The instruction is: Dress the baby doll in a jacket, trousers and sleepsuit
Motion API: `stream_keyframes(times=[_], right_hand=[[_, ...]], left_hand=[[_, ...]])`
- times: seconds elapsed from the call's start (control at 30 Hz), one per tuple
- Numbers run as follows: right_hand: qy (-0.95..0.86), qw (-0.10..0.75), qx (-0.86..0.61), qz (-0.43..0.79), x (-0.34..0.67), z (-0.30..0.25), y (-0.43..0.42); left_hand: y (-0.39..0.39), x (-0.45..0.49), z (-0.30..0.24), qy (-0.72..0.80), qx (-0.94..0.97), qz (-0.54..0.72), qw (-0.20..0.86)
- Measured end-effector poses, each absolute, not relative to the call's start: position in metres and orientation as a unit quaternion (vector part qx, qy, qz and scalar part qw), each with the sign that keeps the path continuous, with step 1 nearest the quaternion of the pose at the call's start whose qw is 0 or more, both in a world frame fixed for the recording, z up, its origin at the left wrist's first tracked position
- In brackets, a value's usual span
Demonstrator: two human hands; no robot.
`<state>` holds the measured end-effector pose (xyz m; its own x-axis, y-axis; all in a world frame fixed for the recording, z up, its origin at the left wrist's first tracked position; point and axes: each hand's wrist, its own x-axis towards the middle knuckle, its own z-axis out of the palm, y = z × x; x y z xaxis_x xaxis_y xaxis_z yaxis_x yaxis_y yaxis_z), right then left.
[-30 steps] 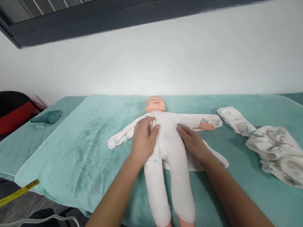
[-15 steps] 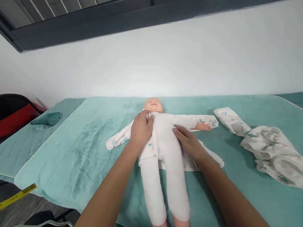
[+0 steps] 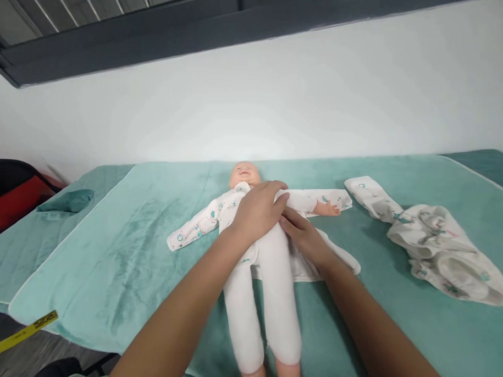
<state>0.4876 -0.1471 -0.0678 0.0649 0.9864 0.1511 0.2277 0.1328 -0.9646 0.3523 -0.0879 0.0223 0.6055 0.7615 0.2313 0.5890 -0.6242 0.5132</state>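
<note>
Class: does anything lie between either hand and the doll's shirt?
Nothing visible does. The left hand holds the shirt on the doll's chest; the right hand touches it beside. The loose clothes lie apart, to the right.

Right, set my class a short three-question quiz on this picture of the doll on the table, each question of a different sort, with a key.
1. True or false: the doll lies face up with its head toward the wall.
2. Which part of the doll does the person's left hand lie on? A its chest; B its feet; C its face.
3. What colour is the towel spread beneath the doll?

Key: 1 true. 2 A. 3 teal.
</note>
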Motion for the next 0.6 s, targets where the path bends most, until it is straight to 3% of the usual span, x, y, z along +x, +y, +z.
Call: stream_keyframes(times=[0.3, 0.5, 0.6], right_hand=[[-0.709, 0.432, -0.46, 0.316, 0.489, -0.057, -0.153], [-0.576, 0.401, -0.702, 0.119, 0.514, -0.074, -0.14], [-0.52, 0.33, -0.778, 0.123, 0.53, -0.075, -0.138]], left_hand=[[-0.048, 0.396, 0.023, 0.299, 0.954, 0.006, -0.011], [-0.043, 0.389, 0.025, 0.316, 0.948, 0.035, -0.008], [-0.043, 0.379, 0.033, 0.314, 0.949, 0.024, -0.013]])
